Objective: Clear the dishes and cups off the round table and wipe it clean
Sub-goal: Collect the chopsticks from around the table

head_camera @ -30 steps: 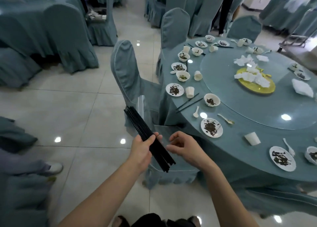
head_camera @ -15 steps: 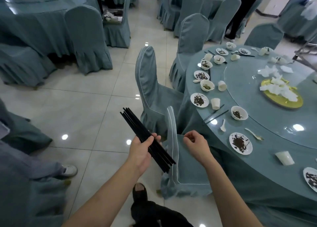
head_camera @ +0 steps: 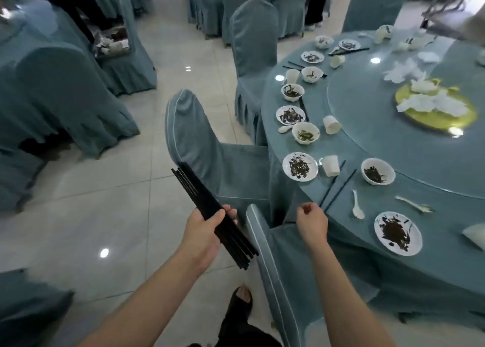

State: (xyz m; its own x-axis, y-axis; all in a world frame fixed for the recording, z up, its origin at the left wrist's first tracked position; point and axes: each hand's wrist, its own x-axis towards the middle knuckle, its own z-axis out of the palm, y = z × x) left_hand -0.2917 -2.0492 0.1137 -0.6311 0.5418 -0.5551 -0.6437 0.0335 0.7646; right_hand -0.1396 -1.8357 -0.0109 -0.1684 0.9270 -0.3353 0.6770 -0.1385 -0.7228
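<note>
L hand grips black chopstick bundle, long axis diagonal, up-left to down-right; R hand clenched, empty

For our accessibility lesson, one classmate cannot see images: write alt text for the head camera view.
A person's left hand grips a bundle of black chopsticks while the empty right hand, fingers curled, reaches toward a pair of chopsticks on a round teal table. The table holds dirty plates, bowls, cups and spoons; covered chairs stand around it.

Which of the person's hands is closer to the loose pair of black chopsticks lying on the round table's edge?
Right. The right hand hovers just at the near tips of the loose pair of black chopsticks; the left hand is farther left, gripping a bundle of black chopsticks.
</note>
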